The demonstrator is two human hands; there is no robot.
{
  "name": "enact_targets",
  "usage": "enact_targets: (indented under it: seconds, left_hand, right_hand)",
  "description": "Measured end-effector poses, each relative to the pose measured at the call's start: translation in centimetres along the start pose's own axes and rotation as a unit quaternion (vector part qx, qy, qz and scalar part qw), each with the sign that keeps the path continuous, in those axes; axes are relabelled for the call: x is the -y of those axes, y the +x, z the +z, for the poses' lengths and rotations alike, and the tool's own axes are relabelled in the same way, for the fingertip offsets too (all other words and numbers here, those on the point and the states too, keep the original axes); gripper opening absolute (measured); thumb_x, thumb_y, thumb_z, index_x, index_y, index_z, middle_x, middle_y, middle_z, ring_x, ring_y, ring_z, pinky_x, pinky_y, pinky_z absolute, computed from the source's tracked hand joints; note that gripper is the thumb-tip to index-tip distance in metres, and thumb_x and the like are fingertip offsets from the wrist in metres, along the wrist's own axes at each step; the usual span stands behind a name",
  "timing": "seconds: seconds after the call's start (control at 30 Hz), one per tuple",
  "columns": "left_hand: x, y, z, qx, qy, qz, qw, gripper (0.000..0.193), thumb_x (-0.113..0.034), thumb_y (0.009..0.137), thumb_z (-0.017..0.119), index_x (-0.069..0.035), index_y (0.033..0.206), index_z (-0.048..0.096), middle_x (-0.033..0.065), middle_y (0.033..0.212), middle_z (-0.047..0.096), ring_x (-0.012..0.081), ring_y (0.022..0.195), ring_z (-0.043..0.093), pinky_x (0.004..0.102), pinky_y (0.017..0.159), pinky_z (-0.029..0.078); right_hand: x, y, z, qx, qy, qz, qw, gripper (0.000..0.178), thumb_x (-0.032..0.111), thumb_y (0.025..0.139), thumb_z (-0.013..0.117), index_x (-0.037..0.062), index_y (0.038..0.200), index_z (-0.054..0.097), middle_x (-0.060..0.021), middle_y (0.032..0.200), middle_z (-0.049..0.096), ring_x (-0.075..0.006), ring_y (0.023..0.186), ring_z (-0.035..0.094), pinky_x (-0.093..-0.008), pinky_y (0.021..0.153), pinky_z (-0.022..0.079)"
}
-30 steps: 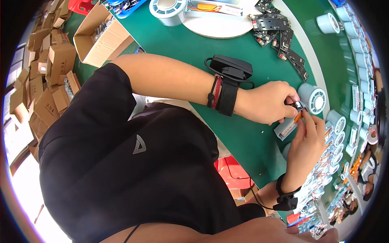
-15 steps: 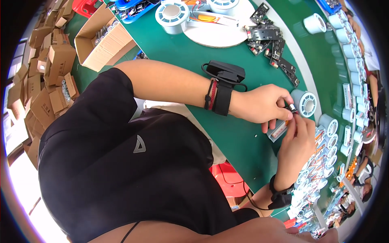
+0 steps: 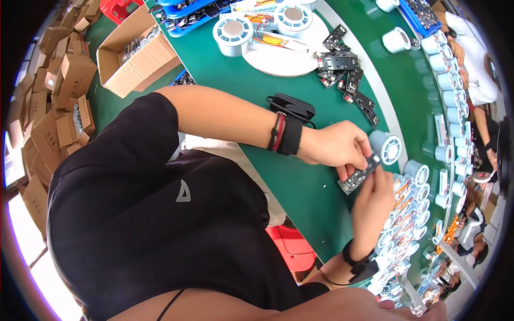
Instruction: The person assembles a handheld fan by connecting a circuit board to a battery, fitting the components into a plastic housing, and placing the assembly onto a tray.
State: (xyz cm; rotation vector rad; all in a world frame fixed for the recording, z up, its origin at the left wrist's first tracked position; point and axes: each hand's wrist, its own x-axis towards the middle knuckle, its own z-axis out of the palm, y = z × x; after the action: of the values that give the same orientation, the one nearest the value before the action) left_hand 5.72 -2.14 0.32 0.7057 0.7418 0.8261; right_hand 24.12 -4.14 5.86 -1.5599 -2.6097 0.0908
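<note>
Over a green tabletop (image 3: 300, 184), the left hand (image 3: 333, 145) pinches a dark circuit board (image 3: 357, 177) between thumb and fingers. The right hand's (image 3: 373, 200) bent fingers meet its near edge, their grip unclear; a pale-blue round housing (image 3: 385, 147) stands just beside.

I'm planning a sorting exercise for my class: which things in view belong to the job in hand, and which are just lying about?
Seemingly part of the job:
Circuit board, pinched by the left hand, the right hand at its edge
Pile of black boards
Pale-blue round unit beside the hands

Apparently just lying about:
Open cardboard box
Red plastic seat
</note>
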Motion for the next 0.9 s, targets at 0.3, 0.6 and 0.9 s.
enact_targets:
  seconds: [0.3,0.6,0.9]
  left_hand:
    - [0.6,1.2,1.3,-0.003,0.081,0.034,0.996,0.026,-0.003,0.091,0.069,0.011,0.109,0.056,0.013,0.087,0.062,0.0179,0.069,0.068,0.0311,0.054,0.062]
    - [0.4,1.4,1.1,0.024,0.07,0.019,0.997,0.025,-0.001,0.089,0.069,0.01,0.107,0.054,0.0113,0.087,0.058,0.0172,0.069,0.068,0.0302,0.054,0.062]
    - [0.2,1.9,0.7,0.016,0.115,0.026,0.993,0.027,-0.001,0.091,0.065,0.008,0.11,0.048,0.0139,0.086,0.06,0.0186,0.063,0.068,0.0312,0.051,0.061]
  right_hand:
    - [-1.8,1.1,-0.8,0.03,0.355,0.234,0.905,0.007,0.006,0.101,0.06,-0.0003,0.103,0.058,-0.0048,0.087,0.064,-0.0099,0.069,0.065,-0.0242,0.062,0.054]
    - [-2.7,1.4,-1.1,0.068,0.423,0.261,0.865,0.009,0.001,0.098,0.063,-0.0001,0.1,0.054,-0.0061,0.079,0.066,-0.0118,0.067,0.067,-0.0238,0.062,0.053]
    - [-2.9,2.3,-0.6,0.096,0.399,0.271,0.871,0.01,0.001,0.098,0.063,0.001,0.1,0.053,-0.0051,0.085,0.062,-0.0109,0.066,0.064,-0.0249,0.061,0.055]
